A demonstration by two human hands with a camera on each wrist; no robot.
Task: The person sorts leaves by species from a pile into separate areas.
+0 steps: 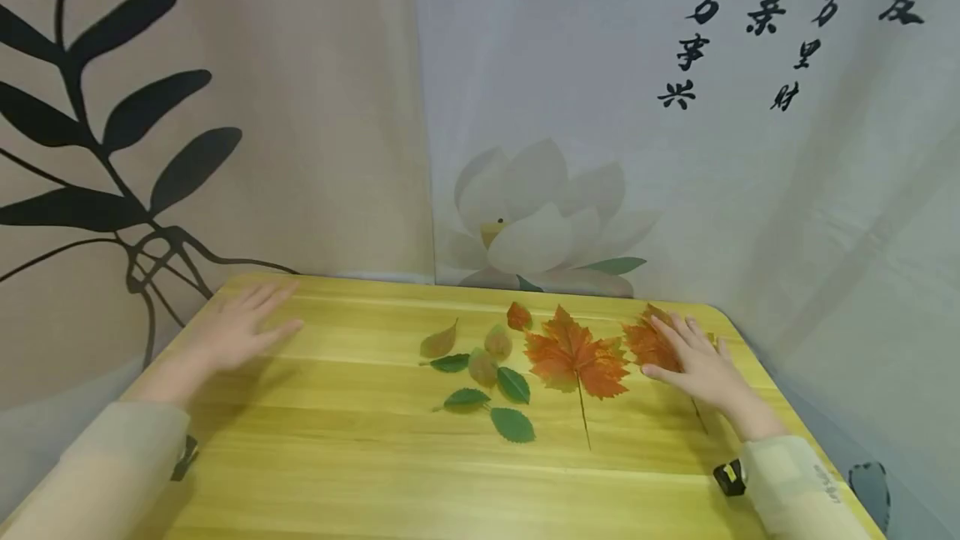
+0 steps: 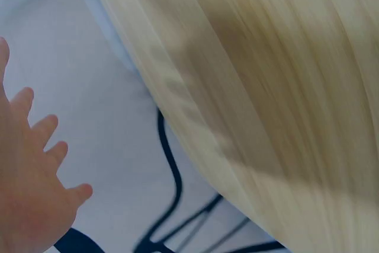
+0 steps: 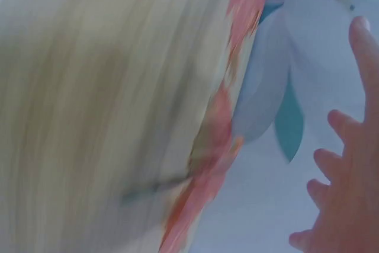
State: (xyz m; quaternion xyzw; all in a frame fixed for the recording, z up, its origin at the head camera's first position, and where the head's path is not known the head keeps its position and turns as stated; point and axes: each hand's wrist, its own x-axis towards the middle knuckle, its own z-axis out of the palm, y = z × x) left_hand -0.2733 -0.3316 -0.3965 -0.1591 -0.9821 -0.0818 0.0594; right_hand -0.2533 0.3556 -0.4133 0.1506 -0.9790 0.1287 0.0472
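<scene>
My left hand [image 1: 243,327] hovers over the table's far left corner with its fingers spread and nothing in them. My right hand [image 1: 697,361] is stretched out, fingers spread, over an orange maple leaf [image 1: 648,342] at the right, covering part of it in the head view. Left of that lies a second orange maple leaf [image 1: 573,352], its thin stem pointing toward me. Both wrist views show the left hand [image 2: 35,176] and the right hand [image 3: 349,176] with straight fingers. The maple leaf [image 3: 207,170] looks blurred in the right wrist view.
Mid-table lie several small green leaves [image 1: 512,423], a few brownish-green ones [image 1: 439,342] and a small red leaf [image 1: 519,316]. The yellow wooden table [image 1: 337,440] ends at a hanging cloth [image 1: 337,148] printed with plants, a lotus and black characters.
</scene>
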